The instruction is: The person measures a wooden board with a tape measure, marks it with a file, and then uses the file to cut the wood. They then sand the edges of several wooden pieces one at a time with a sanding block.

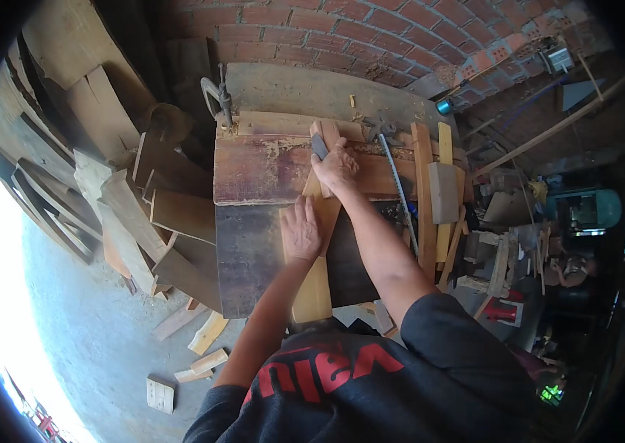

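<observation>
A long pale wooden plank (pixel 315 284) lies lengthwise on the workbench (pixel 253 170), reaching from the near edge to the far side. My left hand (pixel 300 229) presses flat on the plank near its middle, fingers spread. My right hand (pixel 337 164) is farther along the plank, closed around a small dark hand tool (pixel 320 147) that rests on the wood. What kind of tool it is cannot be told.
A handsaw (pixel 399 193) and several wood strips (pixel 434 184) lie on the bench's right side. A metal clamp (pixel 218 92) stands at the far left corner. Stacked boards (pixel 128 199) lean at the left, offcuts (pixel 201 351) lie on the floor, a brick wall (pixel 371 37) is behind.
</observation>
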`<state>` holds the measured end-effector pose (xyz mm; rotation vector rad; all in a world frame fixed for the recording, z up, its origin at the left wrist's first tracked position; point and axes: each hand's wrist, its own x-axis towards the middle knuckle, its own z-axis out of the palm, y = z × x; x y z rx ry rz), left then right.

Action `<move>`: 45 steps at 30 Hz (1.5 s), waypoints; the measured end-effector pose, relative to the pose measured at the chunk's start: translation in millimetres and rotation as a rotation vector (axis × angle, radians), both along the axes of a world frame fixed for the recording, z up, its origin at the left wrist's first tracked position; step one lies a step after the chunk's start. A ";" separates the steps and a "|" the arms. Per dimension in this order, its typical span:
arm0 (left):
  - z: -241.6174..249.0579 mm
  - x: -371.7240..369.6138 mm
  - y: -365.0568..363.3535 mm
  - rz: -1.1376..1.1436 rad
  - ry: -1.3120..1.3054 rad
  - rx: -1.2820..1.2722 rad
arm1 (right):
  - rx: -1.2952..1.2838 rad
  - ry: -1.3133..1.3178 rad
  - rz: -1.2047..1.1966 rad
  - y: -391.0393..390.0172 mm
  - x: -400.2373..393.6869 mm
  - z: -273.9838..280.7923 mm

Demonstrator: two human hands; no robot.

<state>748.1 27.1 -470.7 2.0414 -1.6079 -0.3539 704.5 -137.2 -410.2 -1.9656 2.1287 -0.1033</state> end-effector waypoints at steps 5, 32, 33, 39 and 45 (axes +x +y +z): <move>19.4 3.1 2.8 0.005 0.091 -0.062 | 0.068 -0.014 0.072 53.3 -14.4 7.8; 3.1 2.6 5.3 0.006 0.002 -0.094 | -0.014 0.086 0.056 7.7 -5.3 1.3; 1.3 2.1 5.1 0.018 0.006 -0.124 | 0.091 0.034 0.045 28.5 -8.6 6.9; 1.8 4.5 1.7 0.003 -0.021 -0.076 | 0.009 0.074 0.084 -27.3 -7.5 -4.2; -0.1 3.4 6.9 -0.025 -0.032 -0.083 | 0.010 0.013 -0.024 -34.2 5.0 10.3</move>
